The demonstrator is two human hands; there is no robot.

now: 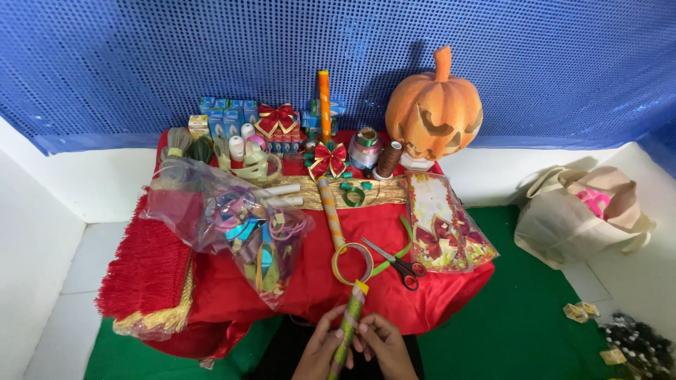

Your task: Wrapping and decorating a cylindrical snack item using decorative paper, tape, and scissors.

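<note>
Blue dotted cloth backs a red-draped table (317, 281). At its near edge, the left hand (320, 348) and right hand (384, 346) both grip a ribbon-wrapped stick (350, 320), apparently mid-wrap; a tape roll (352, 262) and scissors (398, 262) lie just beyond.

Orange pumpkin (434, 105) at desk's back right corner, upright. Red bow (277, 118) at back edge before blue boxes (227, 112). Scissors (396, 262) near front edge, blades open, beside tape ring (352, 263). Clear bag of craft bits (229, 222) on left half. Flat bow packet (442, 222) along right edge. Cloth tote (581, 214) on floor, well apart right.
</note>
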